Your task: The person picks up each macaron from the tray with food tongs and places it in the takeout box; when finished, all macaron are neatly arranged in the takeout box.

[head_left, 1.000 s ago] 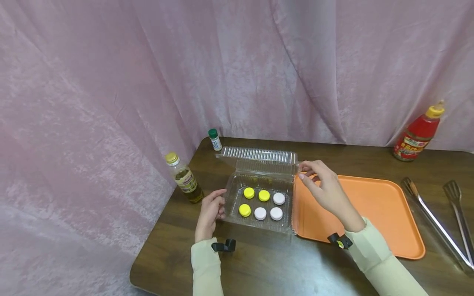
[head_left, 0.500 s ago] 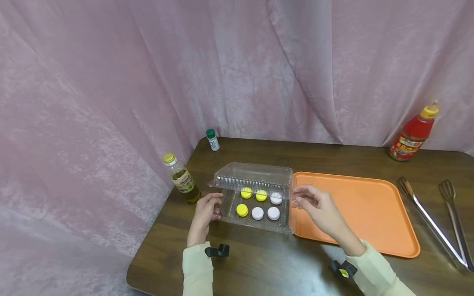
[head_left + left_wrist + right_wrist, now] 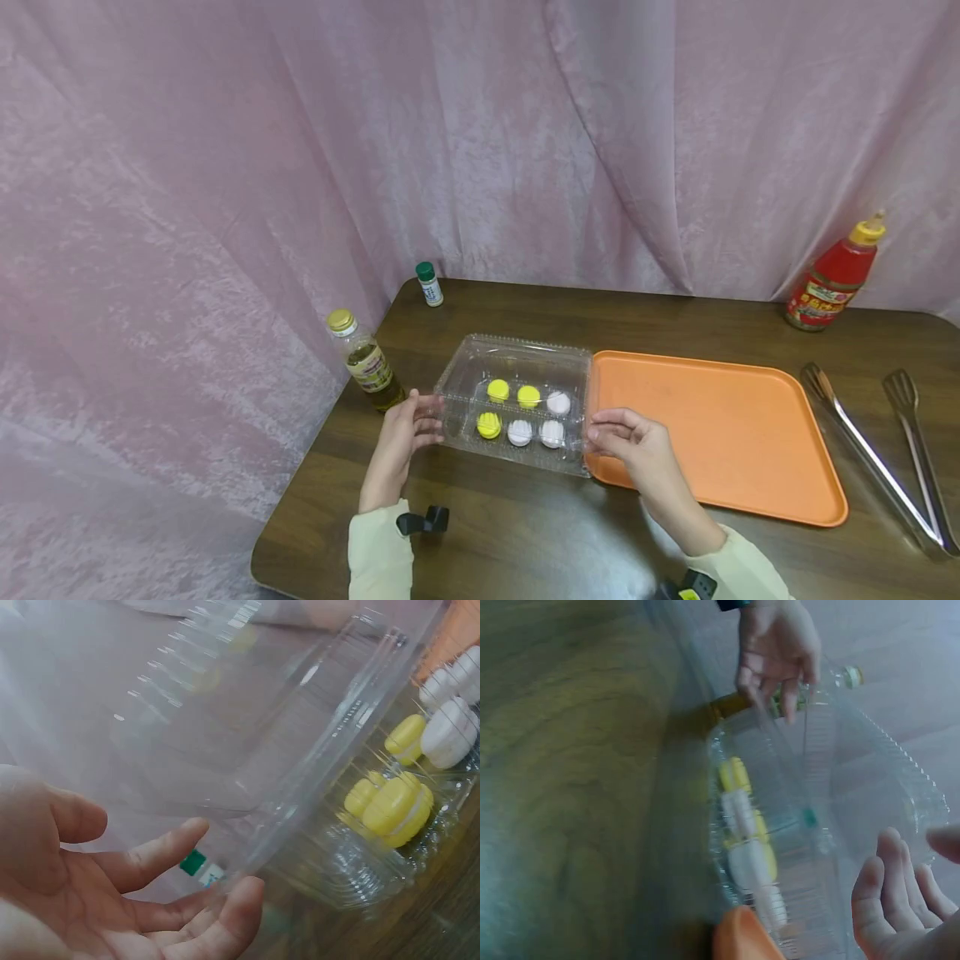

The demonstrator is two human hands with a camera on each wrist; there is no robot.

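Note:
A clear plastic hinged box (image 3: pixel 517 462) holds three yellow and three white macarons (image 3: pixel 520 432). Its ribbed lid (image 3: pixel 525 358) is folded over the base, tilted, with a gap showing in both wrist views. At the lid's right front edge my right hand (image 3: pixel 626 437) bends its fingers and thumb around the rim. On the opposite side is my left hand (image 3: pixel 405 429), fingers spread and loosely bent at the lid's left edge. In the left wrist view that hand's fingertips (image 3: pixel 244 892) are close to the clear plastic, with the thumb apart from them.
An orange tray (image 3: pixel 720 442) lies against the box's right side. Tongs (image 3: pixel 870 454) and a slotted turner (image 3: pixel 918 450) lie beyond it. An oil bottle (image 3: pixel 369 362), a green-capped shaker (image 3: pixel 430 285) and a red sauce bottle (image 3: pixel 832 279) stand around the wooden table (image 3: pixel 510 533).
The lid has swung forward from lying back to over the macarons. My right hand has come down and nearer with its edge; my left hand has turned at the left side.

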